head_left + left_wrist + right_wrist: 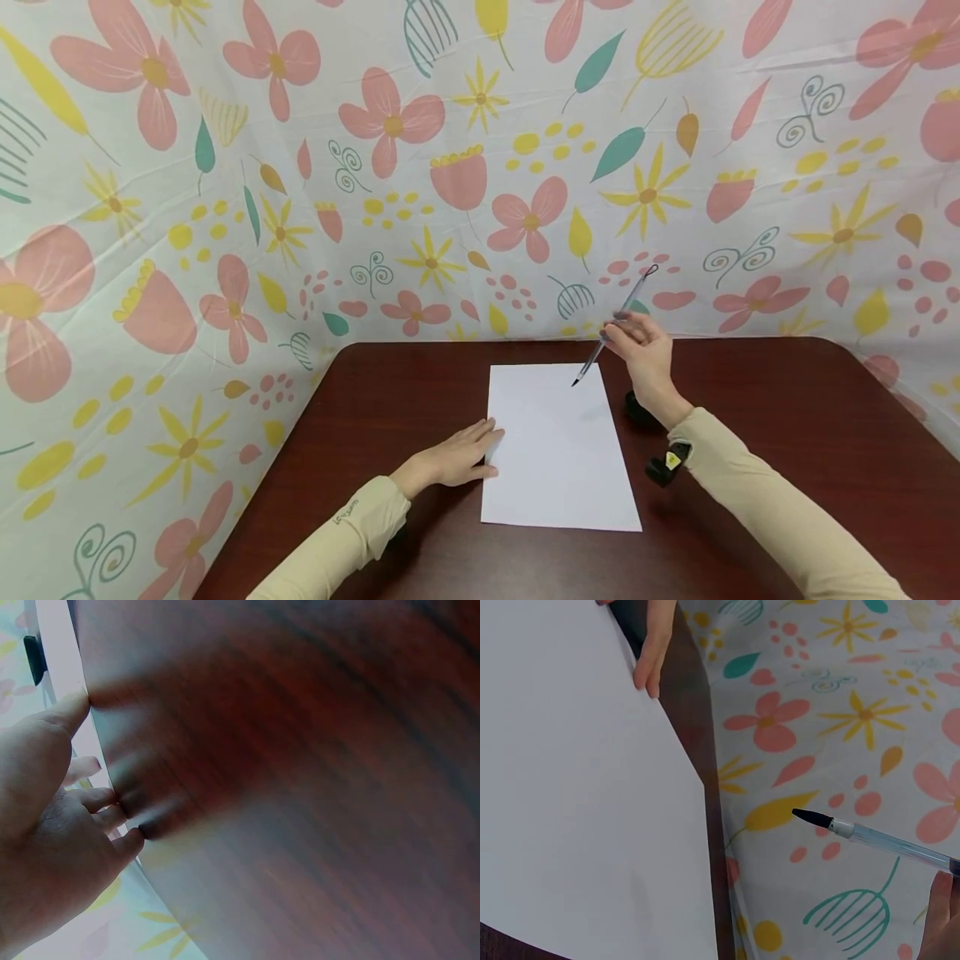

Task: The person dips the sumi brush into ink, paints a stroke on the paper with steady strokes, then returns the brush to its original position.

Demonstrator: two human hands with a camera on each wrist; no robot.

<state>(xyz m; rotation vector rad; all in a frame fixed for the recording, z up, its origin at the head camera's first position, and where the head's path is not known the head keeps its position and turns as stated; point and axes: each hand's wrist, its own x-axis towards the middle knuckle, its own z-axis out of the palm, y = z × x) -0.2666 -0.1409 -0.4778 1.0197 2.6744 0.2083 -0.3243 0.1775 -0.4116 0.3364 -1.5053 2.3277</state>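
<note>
A sheet of white paper (558, 450) lies flat on the dark red-brown table. My right hand (643, 346) pinches a calligraphy brush (592, 360) above the paper's far right corner. The brush has a clear handle with a loop at its top end. In the right wrist view, its black pointed bristles (812, 817) show, held apart from the paper. My left hand (457, 457) rests on the table with extended fingers touching the paper's left edge. Those fingertips also meet the paper edge in the left wrist view, where the left hand (52, 795) is seen from close by.
A black object (641, 410) shows beside the right wrist; its kind is unclear. A black device with a yellow mark (672, 459) sits at the right cuff. White cloth with printed flowers (450, 200) hangs behind and left of the wooden table (405, 375).
</note>
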